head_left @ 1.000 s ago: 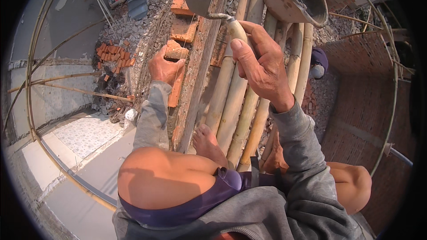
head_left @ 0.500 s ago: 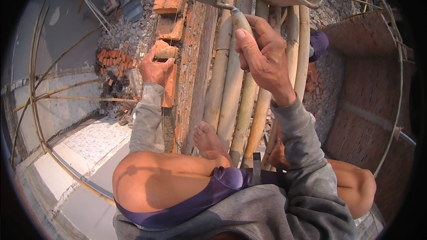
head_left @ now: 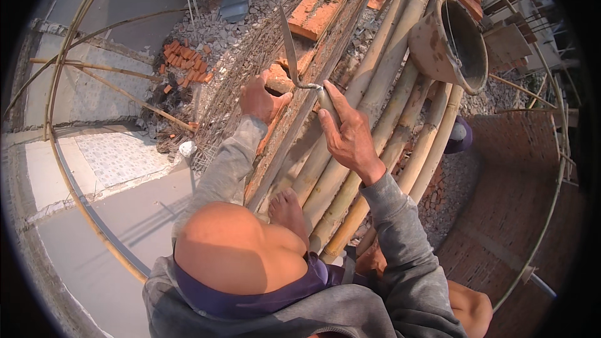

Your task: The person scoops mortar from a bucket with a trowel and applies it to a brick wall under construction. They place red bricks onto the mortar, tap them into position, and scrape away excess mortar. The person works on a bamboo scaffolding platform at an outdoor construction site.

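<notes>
Rubble [head_left: 231,44] and a heap of orange brick pieces [head_left: 188,66] spread out to the left, and on the right a brick wall [head_left: 513,144] drops into shadow. Bamboo poles [head_left: 404,31] run side by side from near my bare foot [head_left: 288,209] up toward the upper right, next to a rough narrow ledge [head_left: 332,50] slanting much the same way.

My right hand [head_left: 352,138] is closed on the pale handle [head_left: 325,101] of a trowel [head_left: 289,47], thumb on its left side, index finger laid along the other toward the neck. From my palm the handle slants up and a little left; the bent neck crosses leftward, and the blade rises from it, almost edge-on to me, its tip pointing up and away, leaning slightly left. The blade's lower part overlaps a short brick piece [head_left: 280,80] from where I look; whether they touch, I cannot tell.

My left hand [head_left: 260,99] is half curled at that piece's left end, fingers by its far side and thumb nearer me; how firmly they hold it I cannot tell. Farther up, a longer orange brick [head_left: 316,12] lies with its length along the ledge, dark mortar at its far end. Right of the poles' upper stretch, a stained bucket [head_left: 432,50] tips its mouth rightward.
</notes>
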### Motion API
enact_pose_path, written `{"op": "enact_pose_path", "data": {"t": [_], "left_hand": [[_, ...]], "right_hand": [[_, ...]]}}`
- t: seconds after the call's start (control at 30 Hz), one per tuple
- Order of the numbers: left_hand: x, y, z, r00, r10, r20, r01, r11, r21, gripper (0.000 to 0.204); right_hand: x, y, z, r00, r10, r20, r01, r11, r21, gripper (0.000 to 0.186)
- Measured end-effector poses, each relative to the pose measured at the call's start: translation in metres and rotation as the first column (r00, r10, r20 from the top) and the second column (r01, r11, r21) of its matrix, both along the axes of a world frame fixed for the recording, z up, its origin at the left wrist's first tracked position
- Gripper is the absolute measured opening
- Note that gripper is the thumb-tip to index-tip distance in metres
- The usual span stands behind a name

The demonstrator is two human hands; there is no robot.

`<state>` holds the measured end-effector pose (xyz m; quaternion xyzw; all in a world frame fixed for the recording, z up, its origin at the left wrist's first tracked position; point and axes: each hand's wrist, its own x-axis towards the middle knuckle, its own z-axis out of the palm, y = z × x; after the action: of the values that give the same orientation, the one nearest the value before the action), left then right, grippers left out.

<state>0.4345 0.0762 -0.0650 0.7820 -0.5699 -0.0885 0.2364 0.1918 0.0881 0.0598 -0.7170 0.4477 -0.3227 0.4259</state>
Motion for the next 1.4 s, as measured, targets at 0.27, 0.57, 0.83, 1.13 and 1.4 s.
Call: {"op": "enact_pose_path", "data": {"t": [0.27,0.57,0.83,1.13,1.4], "left_hand": [[0.007,0.003,0.022,0.941,-0.154,-0.301,0.124,0.985,-0.116,0.055],[0.004,0.003,0.030,0.952,-0.040,-0.304,0.055,0.998,0.042,0.076],[0.003,0.002,0.022,0.962,-0.008,-0.274,0.036,0.994,0.101,0.076],[0.053,0.023,0.017,0.831,-0.016,-0.557,0.127,0.979,0.162,0.083],[0.038,0.096,0.019,0.956,-0.131,-0.264,0.169,0.977,0.129,0.102]], "right_hand": [[0.034,0.000,-0.047,0.991,0.086,-0.102,-0.093,0.993,-0.065,0.055],[0.034,-0.007,-0.065,0.987,0.097,-0.127,-0.116,0.981,-0.153,0.056],[0.028,-0.012,-0.063,0.985,0.136,-0.110,-0.149,0.981,-0.122,0.057],[-0.019,-0.010,-0.002,0.999,0.038,0.001,-0.038,0.999,-0.030,0.044],[0.012,0.037,-0.020,0.979,0.184,-0.089,-0.198,0.960,-0.199,0.060]]}}
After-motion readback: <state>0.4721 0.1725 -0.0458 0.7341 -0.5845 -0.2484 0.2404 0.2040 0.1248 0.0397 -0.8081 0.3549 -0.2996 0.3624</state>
